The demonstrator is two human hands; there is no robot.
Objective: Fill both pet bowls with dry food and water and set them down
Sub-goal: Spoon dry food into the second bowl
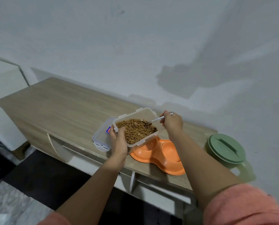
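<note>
My left hand [118, 140] grips the near corner of a clear plastic container [145, 113] full of brown dry food [135, 129], held tilted above the orange double pet bowl [166, 151]. My right hand [172, 123] pinches a metal spoon [156, 119] whose tip is dug into the food. The orange bowl rests on the wooden cabinet top [62, 103]. Both of its hollows look empty, and the left one is partly hidden under the container.
The container's clear lid [101, 138] lies flat on the cabinet top just left of my left hand. A green jug with a lid [225, 148] stands at the right end by the wall. The cabinet's front edge runs below the bowl.
</note>
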